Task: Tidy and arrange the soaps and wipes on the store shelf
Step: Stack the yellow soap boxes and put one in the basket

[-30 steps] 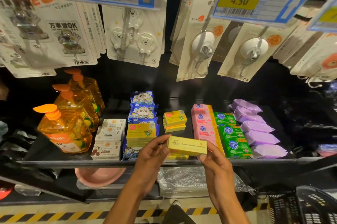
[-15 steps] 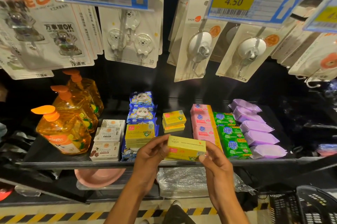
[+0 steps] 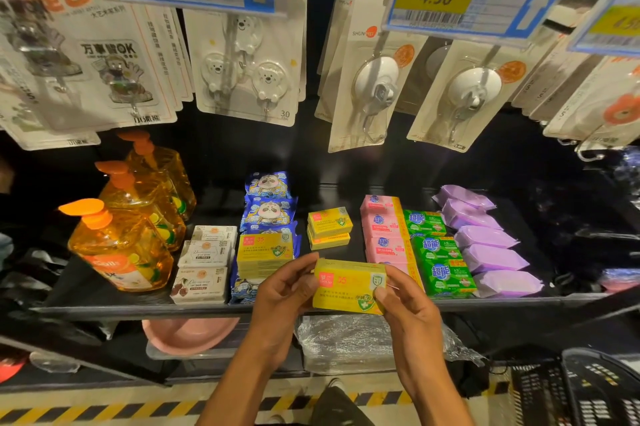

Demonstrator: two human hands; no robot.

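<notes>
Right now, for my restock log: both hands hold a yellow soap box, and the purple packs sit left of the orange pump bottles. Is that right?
Not quite: the head view shows the purple packs at the far right, not left of the orange pump bottles. The left hand and right hand do hold the yellow soap box.
</notes>
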